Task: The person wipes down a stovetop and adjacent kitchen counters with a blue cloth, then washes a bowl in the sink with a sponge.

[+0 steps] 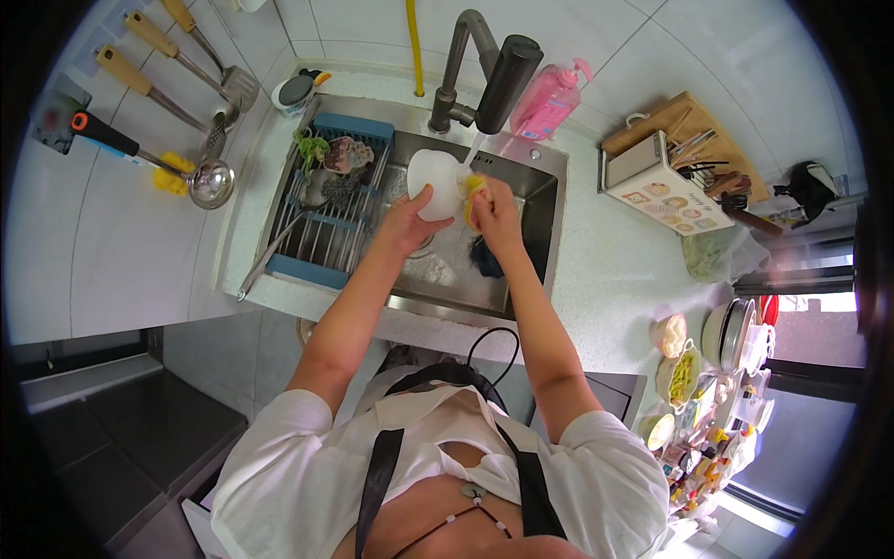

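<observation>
Over the steel sink (447, 284), my left hand (410, 224) grips a white bowl (434, 184) by its near edge, thumb laid on its surface. My right hand (496, 216) is closed around a yellow sponge (474, 200), pressed against the bowl's right side. Water runs from the dark grey faucet (507, 84) just above the bowl and sponge. A dark cloth-like thing (485, 258) lies in the sink below my right wrist.
A blue-ended drying rack (326, 272) across the sink's left side holds a ladle, greens and scrubbers. Behind stands a pink soap bottle (547, 98). On the right are a utensil caddy (663, 186) and several dishes. Utensils hang on the left wall, including a ladle (211, 184).
</observation>
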A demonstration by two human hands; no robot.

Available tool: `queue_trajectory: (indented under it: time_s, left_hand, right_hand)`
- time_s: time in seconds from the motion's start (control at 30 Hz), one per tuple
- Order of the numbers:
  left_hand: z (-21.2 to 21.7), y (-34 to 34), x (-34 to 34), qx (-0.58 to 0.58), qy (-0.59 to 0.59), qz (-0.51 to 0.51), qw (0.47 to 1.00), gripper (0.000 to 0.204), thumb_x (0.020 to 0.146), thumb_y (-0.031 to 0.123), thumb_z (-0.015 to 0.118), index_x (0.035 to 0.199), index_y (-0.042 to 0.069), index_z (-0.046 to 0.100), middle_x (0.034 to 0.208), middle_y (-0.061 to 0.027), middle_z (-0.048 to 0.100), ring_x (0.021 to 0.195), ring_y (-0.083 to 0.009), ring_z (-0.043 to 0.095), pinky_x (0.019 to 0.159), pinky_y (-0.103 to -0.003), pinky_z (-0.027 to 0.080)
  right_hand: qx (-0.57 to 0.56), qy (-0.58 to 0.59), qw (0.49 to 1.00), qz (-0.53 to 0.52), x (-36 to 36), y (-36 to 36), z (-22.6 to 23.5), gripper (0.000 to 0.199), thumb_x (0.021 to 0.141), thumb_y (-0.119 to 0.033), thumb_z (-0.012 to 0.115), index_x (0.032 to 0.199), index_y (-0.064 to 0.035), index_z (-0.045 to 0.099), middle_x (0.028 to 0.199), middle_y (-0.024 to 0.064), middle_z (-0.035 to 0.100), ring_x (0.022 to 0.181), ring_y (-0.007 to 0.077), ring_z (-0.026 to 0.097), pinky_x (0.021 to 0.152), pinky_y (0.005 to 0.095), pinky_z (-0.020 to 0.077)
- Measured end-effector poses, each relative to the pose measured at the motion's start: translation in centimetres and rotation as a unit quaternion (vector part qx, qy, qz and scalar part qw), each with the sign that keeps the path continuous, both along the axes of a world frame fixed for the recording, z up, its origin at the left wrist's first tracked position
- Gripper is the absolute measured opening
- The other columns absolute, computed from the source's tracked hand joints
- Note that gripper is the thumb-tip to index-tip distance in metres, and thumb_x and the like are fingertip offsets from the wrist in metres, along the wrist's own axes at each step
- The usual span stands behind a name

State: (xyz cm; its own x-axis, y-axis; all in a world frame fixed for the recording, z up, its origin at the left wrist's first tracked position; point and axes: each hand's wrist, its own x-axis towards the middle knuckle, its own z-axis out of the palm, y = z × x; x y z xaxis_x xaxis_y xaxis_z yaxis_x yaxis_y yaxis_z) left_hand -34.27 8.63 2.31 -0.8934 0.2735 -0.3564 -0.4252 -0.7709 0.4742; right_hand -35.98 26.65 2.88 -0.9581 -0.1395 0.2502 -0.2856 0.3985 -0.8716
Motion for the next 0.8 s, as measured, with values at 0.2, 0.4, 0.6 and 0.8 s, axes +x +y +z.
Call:
queue_trajectory:
  time_s: [0.2, 0.4, 0.6, 0.8]
  left_hand:
    - [1.0, 0.6, 0.4, -0.043, 0.025, -0.019, 0.999, 0.037, 0.087, 0.022, 0.057, 0.118, 0.003, 0.048, 0.113, -0.0125, 0.056, 0.105, -0.0263, 0.055, 0.087, -0.049, 0.048]
    - [1.7, 1.2, 0.9, -0.073, 0.024, -0.011, 0.997, 0.033, 0.085, 0.02, 0.061, 0.112, 0.003, 0.053, 0.108, -0.0093, 0.059, 0.097, -0.021, 0.059, 0.083, -0.041, 0.051]
    - [2.6, 2.5, 1.7, -0.267, 0.113, 0.039, 0.956, 0.027, 0.083, 0.019, 0.064, 0.103, 0.001, 0.061, 0.094, -0.0046, 0.062, 0.084, -0.0109, 0.058, 0.071, -0.026, 0.048]
    - [2.0, 2.5, 1.8, -0.316, 0.139, 0.037, 0.938, 0.027, 0.082, 0.018, 0.065, 0.099, -0.002, 0.064, 0.087, -0.002, 0.063, 0.077, -0.005, 0.054, 0.068, -0.021, 0.043]
  right_hand:
    - [0.096, 0.155, 0.983, 0.003, 0.1, -2.7, 3.5, 0.054, 0.078, -0.018, 0.062, 0.128, -0.0097, 0.043, 0.123, 0.0204, 0.044, 0.107, 0.0348, 0.047, 0.091, 0.0389, 0.0379]
    - [0.143, 0.176, 0.974, -0.017, -0.3, -2.7, 4.3, 0.04, 0.075, -0.02, 0.063, 0.112, -0.0095, 0.054, 0.113, 0.018, 0.051, 0.102, 0.0343, 0.051, 0.084, 0.0395, 0.0426]
    - [-0.052, -0.048, 0.982, -0.173, -0.9, -4.4, 2.7, 0.033, 0.088, -0.033, 0.045, 0.105, -0.0062, 0.055, 0.099, 0.0181, 0.058, 0.093, 0.0352, 0.055, 0.078, 0.0396, 0.0428]
    - [-0.146, -0.135, 0.961, -0.191, -2.3, -3.7, -2.1, 0.049, 0.093, -0.042, 0.031, 0.1, -0.0001, 0.055, 0.094, 0.0208, 0.06, 0.088, 0.0348, 0.056, 0.076, 0.0392, 0.0414]
